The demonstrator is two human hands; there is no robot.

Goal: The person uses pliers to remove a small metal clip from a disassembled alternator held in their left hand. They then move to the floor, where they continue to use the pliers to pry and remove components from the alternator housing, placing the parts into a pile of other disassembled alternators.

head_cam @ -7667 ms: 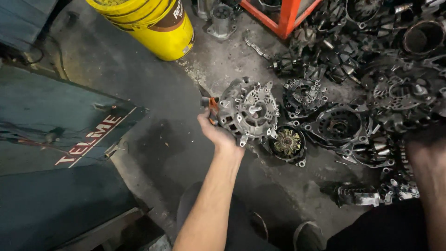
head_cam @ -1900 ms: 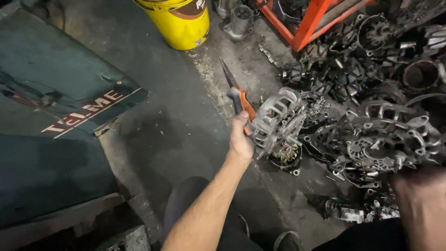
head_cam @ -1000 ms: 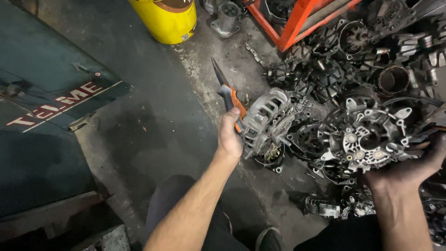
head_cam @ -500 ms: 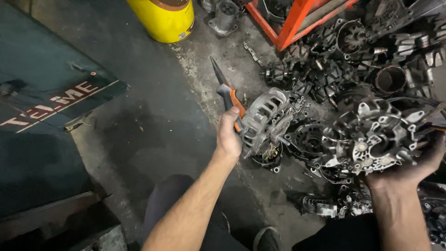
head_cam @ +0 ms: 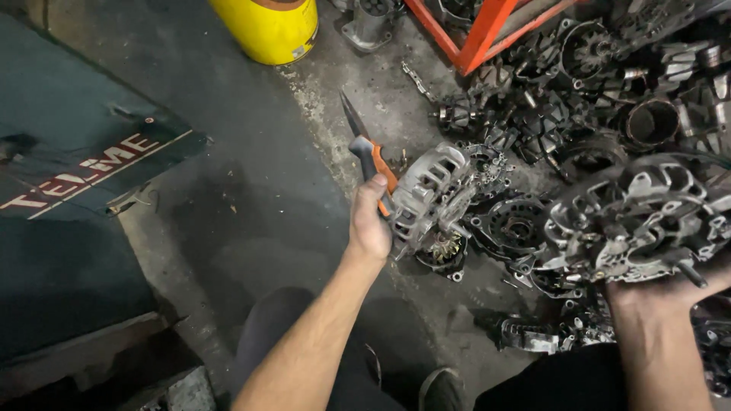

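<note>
My left hand (head_cam: 371, 223) is closed around a pair of pliers (head_cam: 367, 152) with orange-and-grey handles, their dark jaws pointing up and away, and the same hand grips a silver alternator housing (head_cam: 431, 194) held just above the floor. My right hand (head_cam: 670, 288) holds up a second, larger grey alternator housing (head_cam: 636, 217) from underneath at the right side. A small rotor with copper windings (head_cam: 444, 250) lies on the floor right below the left hand's housing.
A heap of dark alternator parts (head_cam: 579, 99) covers the floor at the right. A yellow drum (head_cam: 268, 27) stands at the top, an orange metal frame (head_cam: 480, 34) beside it. A dark green panel (head_cam: 68, 152) lies on the left. My shoe (head_cam: 438, 390) is at the bottom.
My right hand has come into view and lifted the larger housing up from the pile. My left hand has kept hold of the pliers and silver housing, shifting only slightly.
</note>
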